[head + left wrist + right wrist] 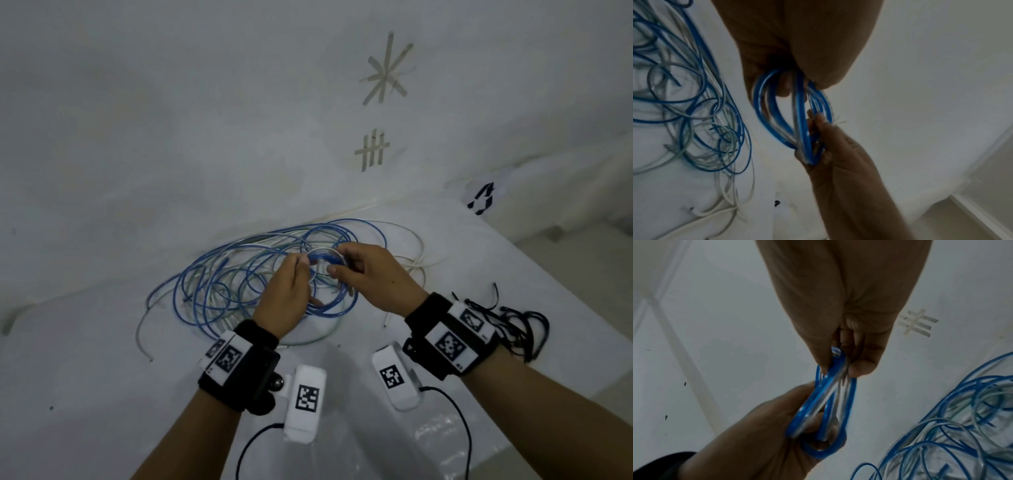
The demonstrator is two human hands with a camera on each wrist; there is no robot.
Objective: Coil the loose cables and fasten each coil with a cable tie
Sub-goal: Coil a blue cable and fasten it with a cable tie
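From the head view, two hands, left hand [286, 298] and right hand [375, 277], pinch one small blue coil [325, 258] above a loose cable tangle [219, 277] on the white counter [85, 377]. Left wrist view: fingers curl around coil loops. Right wrist view: both thumbs clamp it.

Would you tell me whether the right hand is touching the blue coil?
Touching: the right wrist view shows the right hand pinching the blue coil.
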